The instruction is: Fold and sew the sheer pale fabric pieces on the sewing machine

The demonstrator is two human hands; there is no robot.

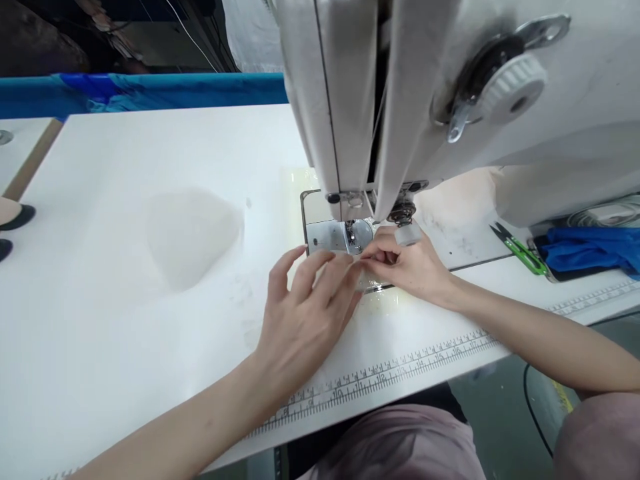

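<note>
My left hand (306, 313) is in front of the sewing machine (350, 100), its thumb and forefinger drawn together and its other fingers fanned out. My right hand (415, 267) makes a pinch close against the left fingertips, just below the presser foot (351, 232). Whatever lies between the fingertips is too small and thin to make out. Under and behind the fingers is the metal needle plate (325, 235), partly covered by them. A pale fabric piece (455, 200) seems to lie behind the right hand, under the machine arm.
Green-handled thread snips (523, 250) lie at the right, beside a blue cloth (595, 250). A printed ruler (383, 377) runs along the front edge of the white table (150, 353). Blue fabric (190, 90) lines the far edge. Two dark-tipped items (17, 217) are at far left.
</note>
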